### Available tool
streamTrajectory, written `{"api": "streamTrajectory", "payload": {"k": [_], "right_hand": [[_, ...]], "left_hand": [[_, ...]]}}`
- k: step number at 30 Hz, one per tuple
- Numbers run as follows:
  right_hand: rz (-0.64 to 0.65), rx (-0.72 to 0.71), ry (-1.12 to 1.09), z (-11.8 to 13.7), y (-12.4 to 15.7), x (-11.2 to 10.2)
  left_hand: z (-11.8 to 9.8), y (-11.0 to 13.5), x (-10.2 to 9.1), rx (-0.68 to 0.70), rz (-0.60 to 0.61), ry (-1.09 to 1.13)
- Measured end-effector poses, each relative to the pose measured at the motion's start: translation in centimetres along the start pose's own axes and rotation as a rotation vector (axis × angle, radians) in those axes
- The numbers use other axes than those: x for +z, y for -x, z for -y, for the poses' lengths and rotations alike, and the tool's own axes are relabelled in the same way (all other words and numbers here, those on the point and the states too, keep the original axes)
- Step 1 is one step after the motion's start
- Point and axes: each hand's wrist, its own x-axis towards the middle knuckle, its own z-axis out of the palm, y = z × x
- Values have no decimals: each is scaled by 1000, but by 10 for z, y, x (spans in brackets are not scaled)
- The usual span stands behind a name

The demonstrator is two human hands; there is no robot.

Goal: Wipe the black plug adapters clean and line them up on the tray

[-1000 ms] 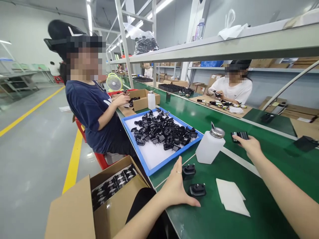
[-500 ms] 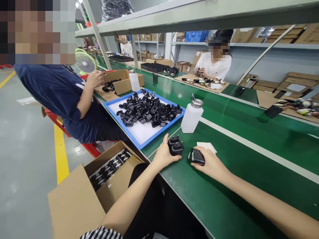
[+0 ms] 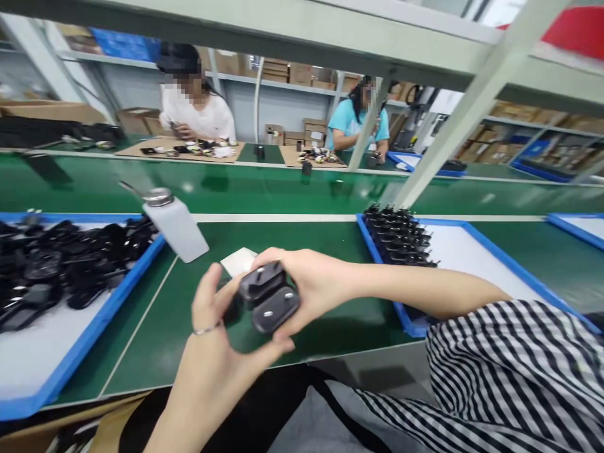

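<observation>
My right hand (image 3: 311, 283) is wrapped round a pair of black plug adapters (image 3: 268, 296), their pins facing up toward me. Just left of them my left hand (image 3: 217, 346) has its thumb and fingers spread in a wide curve. One of its fingers reaches to the adapters' left edge, where a dark blurred shape (image 3: 232, 307) shows that I cannot make out. Green table appears between the left palm and the adapters. Behind the hands lies a white paper piece (image 3: 240, 259), partly covered by the fingers.
A blue-rimmed tray (image 3: 70, 358) of loose black plugs is at left, beside a white pump bottle (image 3: 177, 226). At right, another blue-rimmed tray (image 3: 472, 251) holds rows of upright black plugs (image 3: 396, 236). Two people sit across the green table (image 3: 330, 189). A slanted post (image 3: 453, 138) rises behind.
My view has swung to the right. My hands have come together, and the plug pair from my left hand is now in my right. The black case my right hand held is not clearly visible.
</observation>
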Motion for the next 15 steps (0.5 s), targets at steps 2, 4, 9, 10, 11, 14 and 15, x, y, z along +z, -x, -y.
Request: {"api": "streamTrajectory", "payload": {"k": [2,4,9,10,11,14,15], "right_hand": [[-196,66,-11,8,48,-24],[-536,157,3,9,104,-49],[-992,834,51,-23,234,-86],[-937,945,55,-33,250,-87],[-873,1023,52,-43,263,-86],[-706,1096,55,-75,268,-74],[-679,1072,109,-85,259,-68]], "left_hand": [[-2,-2,1,158,91,-67],[18,-7,1,180,21,-179],[92,-23,8,-164,116,-405],[100,-26,10,-206,187,-405],[103,-27,11,-231,240,-400],[100,-25,9,-240,277,-372],[97,-21,7,-234,278,-356]]}}
